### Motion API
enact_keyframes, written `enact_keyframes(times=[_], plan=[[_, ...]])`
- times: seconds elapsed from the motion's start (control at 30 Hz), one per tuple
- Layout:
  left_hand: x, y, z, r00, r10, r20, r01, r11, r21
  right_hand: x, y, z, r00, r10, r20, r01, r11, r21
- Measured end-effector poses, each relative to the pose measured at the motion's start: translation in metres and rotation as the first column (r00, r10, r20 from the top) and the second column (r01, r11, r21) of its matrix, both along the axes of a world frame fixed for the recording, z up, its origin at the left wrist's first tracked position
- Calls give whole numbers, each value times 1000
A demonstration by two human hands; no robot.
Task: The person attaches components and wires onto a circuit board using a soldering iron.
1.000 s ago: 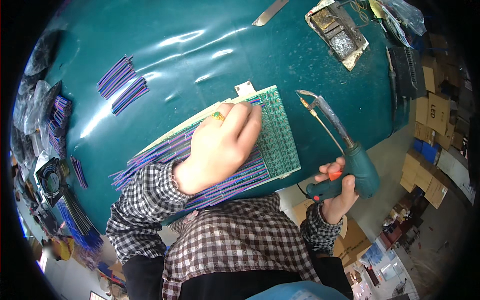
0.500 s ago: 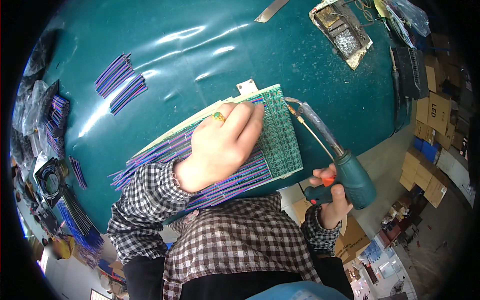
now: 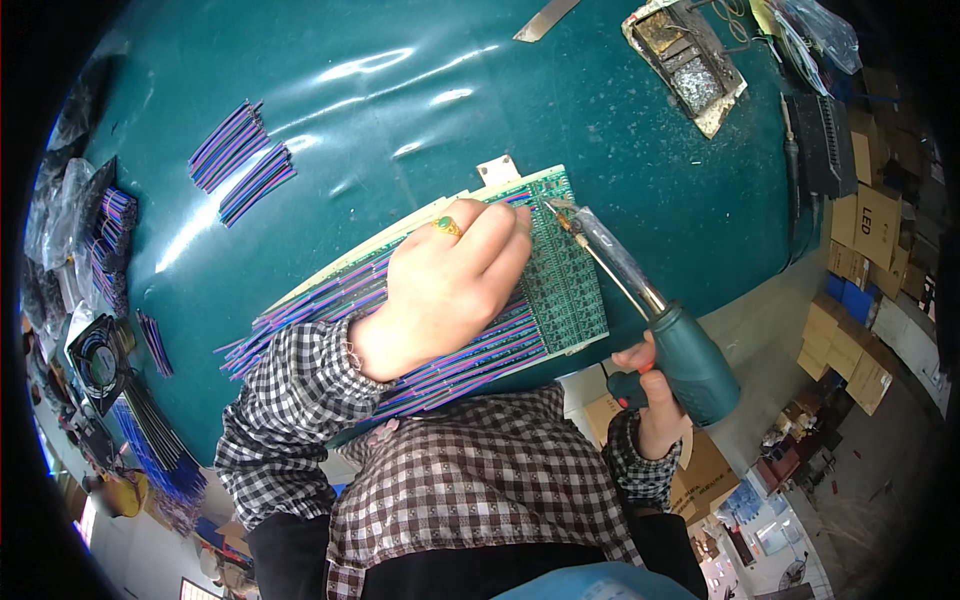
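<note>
Soldering gun [image 3: 694,365] in curled right fingers [image 3: 632,355]

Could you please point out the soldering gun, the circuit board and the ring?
Soldering gun [image 3: 696,362]: head view, on its green body.
Circuit board [image 3: 567,268]: head view, on its exposed right part.
Ring [image 3: 447,226]: head view, near its green stone.

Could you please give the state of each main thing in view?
Left hand, curled over the wires; grip hidden.
Right hand, closed around the soldering gun.
Soldering gun, held, tip at the circuit board; contact unclear.
Circuit board, partly covered by wires.
Two wire piles, loose on the table.
</note>
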State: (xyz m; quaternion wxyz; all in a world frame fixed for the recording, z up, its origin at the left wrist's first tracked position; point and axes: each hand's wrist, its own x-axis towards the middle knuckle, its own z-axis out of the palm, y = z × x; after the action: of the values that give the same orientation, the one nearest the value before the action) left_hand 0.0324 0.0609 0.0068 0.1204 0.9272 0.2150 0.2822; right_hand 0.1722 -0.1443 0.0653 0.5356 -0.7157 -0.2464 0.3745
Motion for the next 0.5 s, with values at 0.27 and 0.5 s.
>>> enact_keyframes(times=[0.27,0.5], plan=[[1,1,3,1000,-6,-12,6,1000,-2,-1,2,-2,1000,22,10,-22,999,-24],[1,1,3,1000,-1,-19,1,1000,-9,-4,3,-1,997,29,67,-24,997,-74]])
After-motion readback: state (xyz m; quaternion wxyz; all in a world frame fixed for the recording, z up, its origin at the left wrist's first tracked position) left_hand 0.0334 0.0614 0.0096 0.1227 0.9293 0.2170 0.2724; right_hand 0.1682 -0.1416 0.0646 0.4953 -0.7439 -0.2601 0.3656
